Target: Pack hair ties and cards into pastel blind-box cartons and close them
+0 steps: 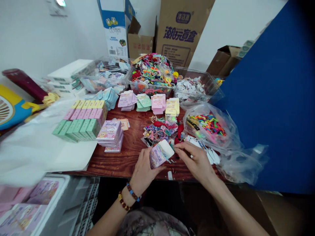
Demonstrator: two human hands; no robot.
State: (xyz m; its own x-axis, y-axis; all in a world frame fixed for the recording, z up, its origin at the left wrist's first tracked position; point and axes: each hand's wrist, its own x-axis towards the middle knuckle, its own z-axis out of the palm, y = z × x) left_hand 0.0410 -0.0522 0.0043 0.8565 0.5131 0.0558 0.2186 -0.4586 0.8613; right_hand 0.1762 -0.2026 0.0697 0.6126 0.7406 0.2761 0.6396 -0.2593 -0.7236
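A small purple printed box with its white flap raised is gripped in my left hand, above the table's front edge. Some thin bluish strands show at the box's opening. Just right of the box, my right hand has its thumb and fingertips pinched together; what they hold, if anything, is too small to make out. Behind both hands lies a pile of colourful hair ties and trinkets. White printed cards lie partly behind my right hand.
Purple boxes are stacked left, beside rows of green, pink and yellow boxes. Card stacks stand before clear bins, the middle one heaped with trinkets. A plastic bag lies right, near a blue panel.
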